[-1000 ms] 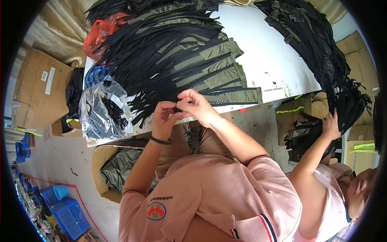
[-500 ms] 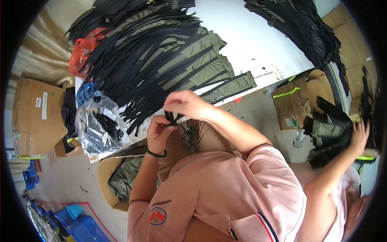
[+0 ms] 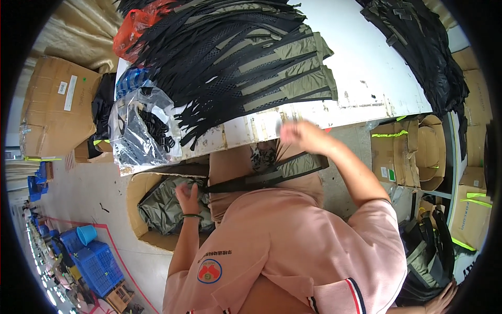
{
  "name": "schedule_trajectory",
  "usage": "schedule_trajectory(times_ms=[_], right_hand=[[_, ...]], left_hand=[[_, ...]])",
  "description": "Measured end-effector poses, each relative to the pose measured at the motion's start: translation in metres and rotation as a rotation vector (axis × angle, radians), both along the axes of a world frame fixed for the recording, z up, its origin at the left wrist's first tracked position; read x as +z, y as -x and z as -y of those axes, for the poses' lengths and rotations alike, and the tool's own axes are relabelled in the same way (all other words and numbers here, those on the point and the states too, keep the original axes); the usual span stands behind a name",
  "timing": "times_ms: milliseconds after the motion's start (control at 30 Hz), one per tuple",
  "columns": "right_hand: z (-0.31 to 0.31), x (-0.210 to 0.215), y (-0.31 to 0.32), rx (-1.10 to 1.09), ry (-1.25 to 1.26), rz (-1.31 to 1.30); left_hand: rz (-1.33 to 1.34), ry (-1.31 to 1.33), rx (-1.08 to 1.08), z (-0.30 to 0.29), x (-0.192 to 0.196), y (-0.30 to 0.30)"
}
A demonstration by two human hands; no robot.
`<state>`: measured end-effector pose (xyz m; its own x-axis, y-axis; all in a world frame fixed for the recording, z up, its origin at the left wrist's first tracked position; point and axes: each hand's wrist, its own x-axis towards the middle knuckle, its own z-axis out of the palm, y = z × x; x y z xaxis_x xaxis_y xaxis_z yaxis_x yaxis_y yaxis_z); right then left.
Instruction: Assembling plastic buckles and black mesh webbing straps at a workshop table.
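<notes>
Across my lap lies a long black strap piece with an olive fabric panel (image 3: 300, 166). My right hand (image 3: 306, 137) is raised above its panel end, at the table's front edge. Its fingers are curled together and their tips are smeared by motion. Thin dark strips run down from them toward the piece. At the black end of the piece, my left hand (image 3: 187, 199) hangs over an open carton, thumb and fingers apart, with nothing visible between them. On the white table (image 3: 374, 83) spreads a pile of similar black and olive strap pieces (image 3: 251, 68).
The carton (image 3: 135, 209) beside my left leg contains dark green sheeting. A clear plastic bag (image 3: 138, 131) with black cords and a red bag (image 3: 137, 31) sit on the table. Cardboard boxes (image 3: 392, 152) stand at right. A co-worker's hand (image 3: 442, 301) shows at lower right.
My hands have separated: the left moved down over the carton, the right moved rightward. The strap piece now lies stretched over my lap. The view shifted, and the co-worker's arm is lower.
</notes>
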<state>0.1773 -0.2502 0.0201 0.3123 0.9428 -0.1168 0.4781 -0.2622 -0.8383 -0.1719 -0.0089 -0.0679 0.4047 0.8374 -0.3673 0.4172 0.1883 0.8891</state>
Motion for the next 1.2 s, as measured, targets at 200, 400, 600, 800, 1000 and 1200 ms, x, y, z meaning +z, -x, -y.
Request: schedule_trajectory(times_ms=[200, 400, 600, 800, 1000, 1200], right_hand=[[-0.068, 0.003, -0.06, -0.215, 0.043, 0.842], [-0.056, -0.009, -0.09, -0.109, 0.158, 0.896], [-0.056, 0.0, -0.104, -0.134, 0.241, 0.827], [-0.034, 0.005, -0.098, -0.151, -0.004, 0.972], [-0.016, 0.051, -0.067, -0.092, 0.23, 0.78], [-0.065, 0.024, -0.003, -0.114, -0.079, 0.583]], left_hand=[[0.085, -1.219, -0.709, -0.015, 0.084, -0.143], [-0.168, -1.071, -0.765, -0.07, 0.042, -0.197], [-0.158, -1.129, -0.765, -0.069, 0.055, -0.221], [0.006, -1.196, -0.768, -0.069, 0.078, -0.218], [0.0, -0.361, -0.683, -0.073, 0.107, -0.17], [0.005, -0.097, -0.729, -0.05, 0.081, -0.157]])
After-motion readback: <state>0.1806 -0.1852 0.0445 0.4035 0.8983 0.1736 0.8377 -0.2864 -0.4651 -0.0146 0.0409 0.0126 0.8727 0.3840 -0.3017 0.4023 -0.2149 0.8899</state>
